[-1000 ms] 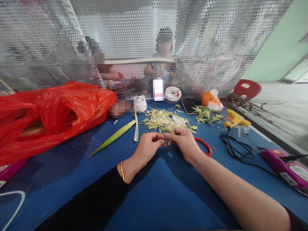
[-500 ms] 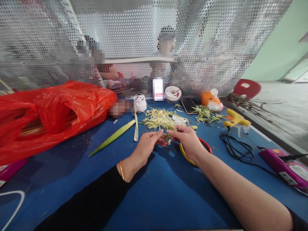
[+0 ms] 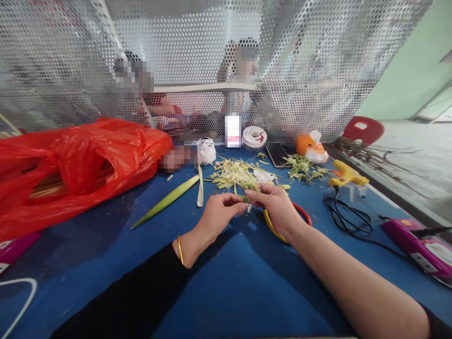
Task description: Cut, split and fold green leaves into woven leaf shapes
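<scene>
My right hand (image 3: 273, 202) pinches a small green plant piece (image 3: 248, 199) between thumb and fingers. From the other side my left hand (image 3: 219, 214), with a gold bangle at its wrist, closes thumb and fingertips on the same piece. Its exact kind is too small to make out. Just beyond the fingers lies a loose pile of pale yellow-green plant bits (image 3: 233, 173). Under my right hand a tool with red and yellow loop handles (image 3: 270, 226) is partly hidden. To the left rests a long green leaf (image 3: 165, 200), beside a pale strip (image 3: 200, 188).
A red plastic bag (image 3: 116, 160) fills the left side. Along the back stand white twine (image 3: 206, 150), a ribbon spool (image 3: 254, 137) and a dark phone (image 3: 277, 154). At right are a yellow glue gun (image 3: 348, 174), its black cord and a purple power strip (image 3: 420, 245).
My left thumb has shifted lower and to the right, and its fingers have straightened above it around the plant piece. My right hand has hardly moved.
</scene>
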A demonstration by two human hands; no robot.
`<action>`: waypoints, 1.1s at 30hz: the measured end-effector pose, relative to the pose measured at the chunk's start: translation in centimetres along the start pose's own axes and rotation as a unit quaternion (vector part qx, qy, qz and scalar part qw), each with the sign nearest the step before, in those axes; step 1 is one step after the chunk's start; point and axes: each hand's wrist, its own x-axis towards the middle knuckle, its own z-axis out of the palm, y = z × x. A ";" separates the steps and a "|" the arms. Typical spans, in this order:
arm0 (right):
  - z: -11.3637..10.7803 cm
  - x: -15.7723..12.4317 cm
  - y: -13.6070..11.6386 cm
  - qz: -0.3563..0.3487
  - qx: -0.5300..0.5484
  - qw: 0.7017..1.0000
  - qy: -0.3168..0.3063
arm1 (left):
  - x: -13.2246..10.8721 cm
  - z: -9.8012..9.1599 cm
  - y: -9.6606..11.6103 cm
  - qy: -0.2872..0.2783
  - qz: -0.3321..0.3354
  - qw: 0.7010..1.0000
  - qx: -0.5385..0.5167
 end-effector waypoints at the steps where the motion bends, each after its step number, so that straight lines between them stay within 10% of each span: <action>1: 0.0 0.0 -0.2 0.000 -0.001 1.000 0.001 | 0.0 0.0 0.0 -0.001 0.002 1.000 -0.007; 33: -0.1 0.0 -0.6 0.010 0.047 0.999 0.020 | 0.5 -0.2 -0.8 0.077 -0.045 0.992 -0.094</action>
